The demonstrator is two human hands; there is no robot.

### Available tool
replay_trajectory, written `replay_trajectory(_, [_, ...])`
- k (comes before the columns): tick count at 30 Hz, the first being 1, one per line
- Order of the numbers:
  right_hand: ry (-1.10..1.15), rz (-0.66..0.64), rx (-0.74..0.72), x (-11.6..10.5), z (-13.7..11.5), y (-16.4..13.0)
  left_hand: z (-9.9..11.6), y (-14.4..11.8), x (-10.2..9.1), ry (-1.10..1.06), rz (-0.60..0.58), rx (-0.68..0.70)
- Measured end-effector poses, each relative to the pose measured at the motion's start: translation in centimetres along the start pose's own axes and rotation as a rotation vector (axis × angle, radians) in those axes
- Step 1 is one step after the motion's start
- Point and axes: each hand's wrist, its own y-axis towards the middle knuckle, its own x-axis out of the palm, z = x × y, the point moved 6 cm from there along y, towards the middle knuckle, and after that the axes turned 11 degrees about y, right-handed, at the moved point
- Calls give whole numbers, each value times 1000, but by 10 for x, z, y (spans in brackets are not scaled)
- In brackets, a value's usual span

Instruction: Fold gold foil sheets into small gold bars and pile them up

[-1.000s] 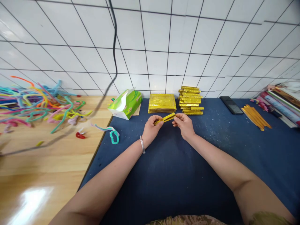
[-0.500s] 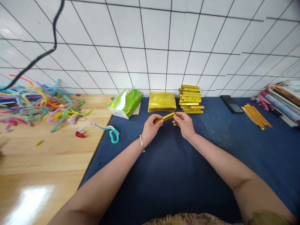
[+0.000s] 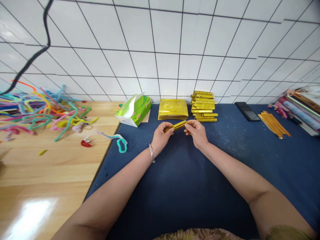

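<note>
Between my two hands is a narrow folded strip of shiny gold paper (image 3: 179, 125), tilted up to the right. My left hand (image 3: 162, 134), with a silver bracelet at the wrist, pinches its left end. At the right end, the thumb and fingers of my right hand (image 3: 196, 132) are closed on it. Just beyond the hands lies a stack of flat gold paper sheets (image 3: 173, 108). A pile of folded gold strips (image 3: 203, 106) rises to the right of that stack, against the tiled wall.
A green tissue pack (image 3: 135, 110) and a teal pipe cleaner (image 3: 122, 145) lie to the left on the dark blue mat (image 3: 185, 186). Many coloured pipe cleaners (image 3: 45, 110) cover the wooden table. To the right are a black phone (image 3: 247, 111), flat gold-orange strips (image 3: 273, 124) and stacked books (image 3: 302, 111).
Both hands keep their hold on the gold paper strip with hardly any movement. The black cable at upper left has shifted left in the view.
</note>
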Motion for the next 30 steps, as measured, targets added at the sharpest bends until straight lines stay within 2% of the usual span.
replay_trajectory(30, [-101, -56, -35, 8, -6, -4, -1, 1, -4, 27, 65, -36])
